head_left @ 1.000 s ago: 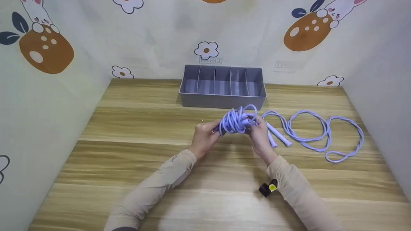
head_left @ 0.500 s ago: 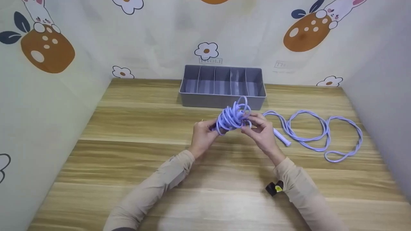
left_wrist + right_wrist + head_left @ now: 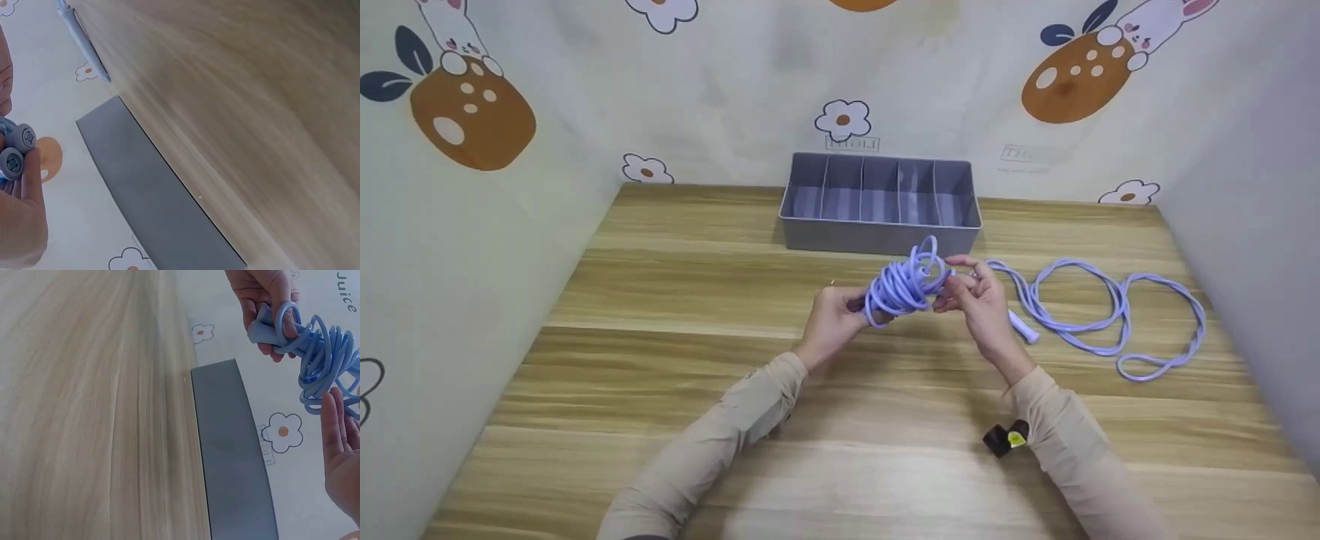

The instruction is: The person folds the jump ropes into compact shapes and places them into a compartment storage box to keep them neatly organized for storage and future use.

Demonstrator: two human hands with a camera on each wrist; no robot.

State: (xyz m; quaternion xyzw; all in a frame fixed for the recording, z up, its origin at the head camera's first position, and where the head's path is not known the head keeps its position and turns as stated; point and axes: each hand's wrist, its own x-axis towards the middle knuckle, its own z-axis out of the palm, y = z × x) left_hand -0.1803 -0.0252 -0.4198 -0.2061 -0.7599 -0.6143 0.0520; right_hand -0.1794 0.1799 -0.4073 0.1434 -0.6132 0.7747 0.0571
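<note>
A wound-up light blue jump rope [image 3: 896, 290] is held above the table in front of the box. My left hand [image 3: 834, 322] grips its handle end; two round handle ends [image 3: 21, 138] show between the fingers in the left wrist view. At the other end of the coil is my right hand [image 3: 986, 307], with thumb and fingers pinching at the rope loops. In the right wrist view some right-hand fingers [image 3: 333, 424] lie straight along the coil. One loop stands up from the bundle's top.
A grey box [image 3: 877, 236] with several compartments stands against the patterned back wall. Another twisted jump rope lies at the right of the table, one handle [image 3: 1025, 328] showing beside my right hand. A black device [image 3: 997, 441] sits at my right wrist.
The right hand has shifted right along the bundle, and now covers part of the second rope's handles. The upright loop rose, then sank slightly. The left hand keeps its grip.
</note>
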